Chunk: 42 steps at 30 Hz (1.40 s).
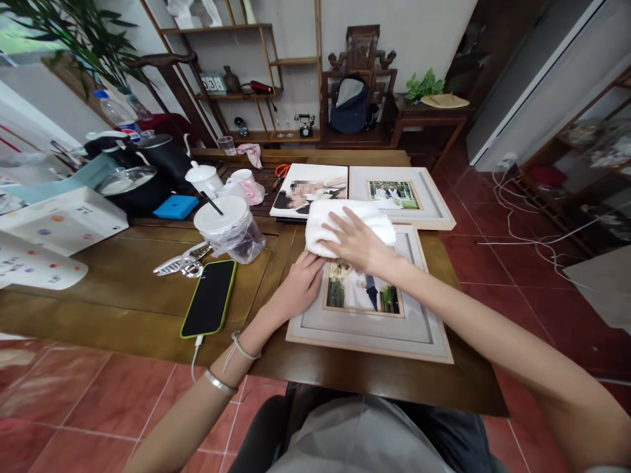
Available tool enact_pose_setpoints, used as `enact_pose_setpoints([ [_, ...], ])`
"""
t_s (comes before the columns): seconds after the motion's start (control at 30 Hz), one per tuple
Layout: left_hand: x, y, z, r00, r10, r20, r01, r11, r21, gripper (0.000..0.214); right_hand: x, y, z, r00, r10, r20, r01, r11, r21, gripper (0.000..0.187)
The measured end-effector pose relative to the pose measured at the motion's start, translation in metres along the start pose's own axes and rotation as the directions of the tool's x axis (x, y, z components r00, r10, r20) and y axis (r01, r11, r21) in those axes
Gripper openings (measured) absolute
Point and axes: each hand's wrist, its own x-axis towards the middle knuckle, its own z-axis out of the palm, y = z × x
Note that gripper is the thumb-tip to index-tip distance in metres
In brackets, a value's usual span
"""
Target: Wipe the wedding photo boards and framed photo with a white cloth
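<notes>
A white towel (323, 223), folded into a thick pad, lies across the upper part of a framed photo (315, 328) with a pale mat and light wood edge. My right hand (357, 243) lies flat on the towel with its fingers spread, pressing it against the frame. At the frame's left side rests my left hand (300, 286), fingers stretched out over the edge and their tips near the towel. Towel and right hand hide the top of the picture; greenery and a dark blue shape show below.
Behind lie a second framed photo (434, 197) and a white photo panel (286, 203). To the left are a charging phone (210, 299), a silver hair clip (185, 261), a lidded cup with a straw (236, 230), a blue box (176, 207) and a white carton (73, 217).
</notes>
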Motion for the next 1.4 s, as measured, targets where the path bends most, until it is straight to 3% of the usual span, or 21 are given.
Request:
enact_pose_setpoints([
  [0.13, 0.000, 0.003, -0.001, 1.000, -0.018, 0.014, 0.018, 1.000, -0.001, 0.042, 0.001, -0.008, 0.003, 0.998, 0.004, 0.067, -0.005, 1.000, 0.006, 0.048],
  [0.3, -0.001, -0.001, 0.000, 1.000, -0.004, 0.019, 0.004, 1.000, 0.007, 0.043, -0.021, 0.001, -0.002, 0.992, 0.016, 0.124, -0.016, 1.000, 0.004, 0.052],
  [0.53, -0.003, -0.004, 0.001, 1.000, 0.001, 0.026, -0.001, 1.000, 0.016, 0.046, -0.078, 0.019, -0.011, 0.978, 0.095, 0.187, -0.088, 0.995, -0.048, 0.065],
  [0.7, -0.003, -0.003, 0.001, 1.000, -0.009, 0.027, 0.008, 1.000, 0.014, 0.044, -0.126, 0.049, -0.025, 0.970, 0.145, 0.192, -0.169, 0.980, 0.110, 0.074],
  [0.77, -0.003, -0.002, 0.001, 1.000, -0.009, 0.020, 0.009, 1.000, 0.011, 0.044, -0.139, 0.062, -0.033, 0.963, 0.232, 0.137, -0.256, 0.946, 0.197, 0.069],
  [0.87, -0.002, -0.002, 0.001, 1.000, 0.006, 0.010, -0.006, 1.000, 0.004, 0.044, -0.144, 0.070, -0.039, 0.903, 0.417, -0.100, -0.396, 0.900, 0.180, 0.057],
  [0.93, -0.002, -0.003, 0.001, 1.000, 0.018, 0.007, -0.018, 1.000, 0.004, 0.044, -0.136, 0.065, -0.035, 0.887, 0.422, -0.186, -0.411, 0.906, 0.098, 0.055],
  [1.03, -0.002, -0.004, 0.001, 1.000, 0.024, 0.005, -0.024, 1.000, 0.007, 0.045, -0.115, 0.046, -0.020, 0.937, 0.348, -0.038, -0.348, 0.937, -0.002, 0.060],
  [1.1, -0.002, -0.005, 0.001, 1.000, 0.028, 0.007, -0.028, 1.000, 0.002, 0.045, -0.104, 0.032, -0.009, 0.940, 0.336, 0.067, -0.335, 0.942, -0.028, 0.061],
  [1.2, -0.002, -0.006, 0.000, 0.999, 0.030, 0.009, -0.030, 1.000, -0.008, 0.045, -0.098, 0.016, -0.001, 0.936, 0.327, 0.129, -0.325, 0.945, -0.041, 0.056],
  [1.4, -0.002, -0.005, 0.000, 1.000, 0.029, -0.002, -0.029, 0.999, -0.024, 0.046, -0.114, -0.012, -0.021, 0.948, 0.254, 0.191, -0.256, 0.967, -0.015, 0.051],
])
